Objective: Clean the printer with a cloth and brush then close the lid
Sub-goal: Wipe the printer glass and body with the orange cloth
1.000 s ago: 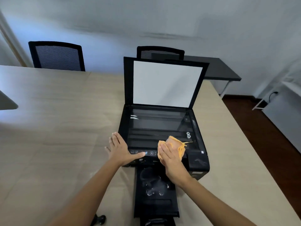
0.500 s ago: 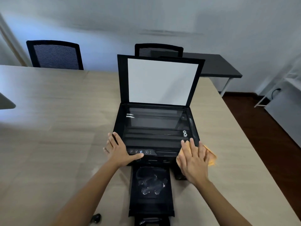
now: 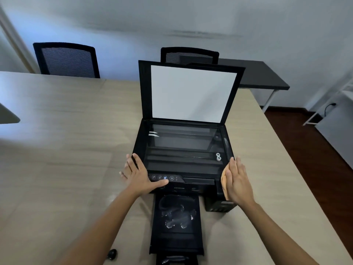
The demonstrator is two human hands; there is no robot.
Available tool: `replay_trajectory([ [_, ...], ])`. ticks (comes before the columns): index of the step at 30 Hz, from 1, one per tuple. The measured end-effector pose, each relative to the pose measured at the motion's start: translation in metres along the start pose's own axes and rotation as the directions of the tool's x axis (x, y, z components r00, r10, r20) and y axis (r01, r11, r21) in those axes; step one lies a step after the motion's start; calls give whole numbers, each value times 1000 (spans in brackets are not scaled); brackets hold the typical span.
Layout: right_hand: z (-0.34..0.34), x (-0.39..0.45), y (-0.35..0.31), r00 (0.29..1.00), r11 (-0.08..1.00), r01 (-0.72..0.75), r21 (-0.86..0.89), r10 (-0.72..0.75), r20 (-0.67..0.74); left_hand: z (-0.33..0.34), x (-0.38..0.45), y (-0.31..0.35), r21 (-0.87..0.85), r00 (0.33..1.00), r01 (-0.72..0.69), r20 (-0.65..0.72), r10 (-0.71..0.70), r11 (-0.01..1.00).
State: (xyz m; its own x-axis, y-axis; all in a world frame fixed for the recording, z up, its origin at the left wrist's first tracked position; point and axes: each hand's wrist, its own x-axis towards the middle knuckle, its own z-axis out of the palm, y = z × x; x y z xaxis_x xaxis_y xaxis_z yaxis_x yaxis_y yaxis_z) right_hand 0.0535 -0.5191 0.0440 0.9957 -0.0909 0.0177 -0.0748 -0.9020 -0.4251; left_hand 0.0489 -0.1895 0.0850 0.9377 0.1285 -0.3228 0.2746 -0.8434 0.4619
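Observation:
A black printer (image 3: 183, 150) sits on the beige table (image 3: 66, 150) with its scanner lid (image 3: 191, 92) standing upright and the glass exposed. My left hand (image 3: 137, 175) lies flat on the printer's front left corner, thumb on the control panel. My right hand (image 3: 237, 180) presses an orange cloth (image 3: 223, 181) flat against the printer's right side near the front corner. The paper output tray (image 3: 176, 224) juts out toward me with whitish smudges on it. No brush is clearly seen.
Two black mesh chairs (image 3: 66, 60) (image 3: 189, 55) stand behind the table. A dark side table (image 3: 257, 75) is at the back right. A small black object (image 3: 112, 253) lies on the table near my left forearm. The table's right edge runs close to the printer.
My right hand carried the cloth from the front of the scanner glass across the front right corner to the printer's right side. My left hand stayed put.

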Motion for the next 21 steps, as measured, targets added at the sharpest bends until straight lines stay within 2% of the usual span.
replay_trajectory([
  [2, -7, 25, -9, 997, 996, -70, 53, 69, 33, 0, 0, 0, 5, 1000, 1, 1, -1, 1000],
  [5, -15, 66, -17, 980, 986, -165, 21, 162, 117, 0, -1, 0, 8, 1000, 3, 4, -3, 1000],
  [9, -14, 111, -23, 963, 969, -243, 42, 236, 128, 1, 1, 0, 22, 1000, 15, -10, -15, 1000],
  [12, -21, 142, -28, 924, 927, -366, 79, 351, 151, 3, 1, -2, 20, 1000, 20, -12, -20, 1000],
  [17, -31, 186, -35, 891, 906, -421, 50, 402, 209, 5, 4, -2, 18, 1000, 18, -19, -18, 1000],
  [21, -32, 171, -37, 901, 924, -382, 30, 365, 235, 3, 3, -2, 19, 999, 30, -15, -30, 999],
])
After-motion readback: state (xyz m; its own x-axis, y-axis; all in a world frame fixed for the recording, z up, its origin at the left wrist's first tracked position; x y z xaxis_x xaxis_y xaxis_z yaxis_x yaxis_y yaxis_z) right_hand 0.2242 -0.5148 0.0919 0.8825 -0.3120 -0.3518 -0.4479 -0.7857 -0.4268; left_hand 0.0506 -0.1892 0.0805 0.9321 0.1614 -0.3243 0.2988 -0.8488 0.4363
